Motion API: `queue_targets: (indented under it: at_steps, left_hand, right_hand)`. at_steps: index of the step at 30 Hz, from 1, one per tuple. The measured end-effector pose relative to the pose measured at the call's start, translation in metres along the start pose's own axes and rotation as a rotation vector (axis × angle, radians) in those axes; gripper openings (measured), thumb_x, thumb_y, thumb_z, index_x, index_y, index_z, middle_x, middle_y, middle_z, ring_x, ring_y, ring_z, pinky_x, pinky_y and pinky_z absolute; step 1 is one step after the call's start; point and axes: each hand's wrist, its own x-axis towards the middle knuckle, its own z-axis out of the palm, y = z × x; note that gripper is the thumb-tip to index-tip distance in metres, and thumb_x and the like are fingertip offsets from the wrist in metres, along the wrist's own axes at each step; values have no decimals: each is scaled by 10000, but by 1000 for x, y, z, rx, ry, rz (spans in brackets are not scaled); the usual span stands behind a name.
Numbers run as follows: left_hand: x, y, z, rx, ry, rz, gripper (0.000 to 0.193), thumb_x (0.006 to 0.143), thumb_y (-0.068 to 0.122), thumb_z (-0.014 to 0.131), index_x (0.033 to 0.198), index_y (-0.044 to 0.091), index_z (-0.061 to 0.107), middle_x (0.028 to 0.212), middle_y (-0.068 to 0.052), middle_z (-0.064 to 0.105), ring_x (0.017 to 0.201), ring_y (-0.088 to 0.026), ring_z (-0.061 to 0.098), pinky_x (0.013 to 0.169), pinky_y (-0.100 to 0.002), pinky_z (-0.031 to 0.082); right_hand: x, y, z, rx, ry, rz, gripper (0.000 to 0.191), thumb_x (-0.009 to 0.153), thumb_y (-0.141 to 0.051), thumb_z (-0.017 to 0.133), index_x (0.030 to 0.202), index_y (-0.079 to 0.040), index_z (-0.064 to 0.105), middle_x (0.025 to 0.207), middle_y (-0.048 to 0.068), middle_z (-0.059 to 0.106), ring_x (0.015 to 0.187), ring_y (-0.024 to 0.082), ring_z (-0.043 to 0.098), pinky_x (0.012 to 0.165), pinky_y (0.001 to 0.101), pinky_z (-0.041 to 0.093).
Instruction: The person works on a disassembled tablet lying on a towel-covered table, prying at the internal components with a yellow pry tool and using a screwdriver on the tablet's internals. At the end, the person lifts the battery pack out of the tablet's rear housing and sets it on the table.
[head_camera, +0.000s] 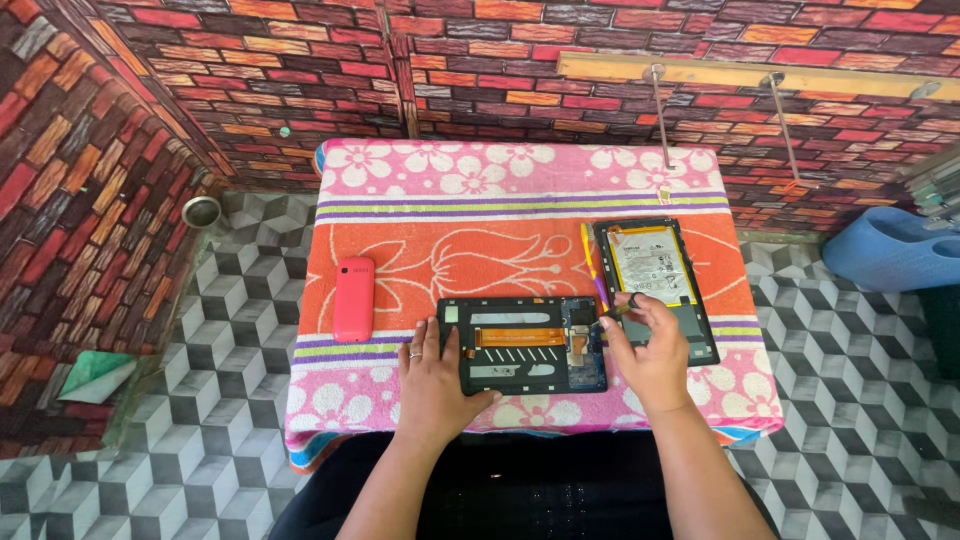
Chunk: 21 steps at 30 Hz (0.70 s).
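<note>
Head view of a disassembly in progress. The opened tablet frame (525, 345) lies near the front edge of the towel-covered counter (520, 200), its orange ribbon cable and small circuit board exposed. The left hand (432, 380) rests flat, fingers extended, on the frame's left end, holding nothing. The right hand (648, 350) is closed around a thin tool (618, 310), tip at the frame's right end. The separated panel carrying the battery (655, 285) lies just beside it, so opening appears done and internal work remains. A red phone (353, 298) lies apart to the left.
</note>
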Motion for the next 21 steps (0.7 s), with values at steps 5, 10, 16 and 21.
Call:
queue_targets:
  at_steps: [5,10,16,21]
  left_hand:
    - [1,1,-1,5,-17,-12,1167,593,550,915,1512,18,431,1583,-281,267,1507,-400,203,1193,-600,179]
    - [0,0,0,5,-6,-6,1161,595,550,915,1509,18,435,1579,-282,275,1509,-401,207,1193,-601,183]
    - [-1,0,1,6,-4,-2,1167,589,544,918,1510,17,431,1610,-281,277,1503,-401,212,1189,-600,184]
    - [1,0,0,11,-18,-19,1172,591,549,913,1517,22,425,1581,-271,276,1510,-389,211,1195,-596,186]
  right_hand:
    - [2,-1,-1,31,15,26,512,952,33,712,1348,-43,397,1115,151,736,982,211,760,850,308,606]
    - [3,-4,-2,39,15,28,538,944,32,714,1366,-41,389,1151,163,728,990,218,744,860,309,595]
    - [2,-4,-3,91,6,117,528,948,33,700,1361,-51,383,1124,159,740,1002,202,749,858,302,595]
    - [3,-2,-3,133,-4,20,516,950,51,677,1358,-45,376,1171,178,721,1037,217,739,894,309,599]
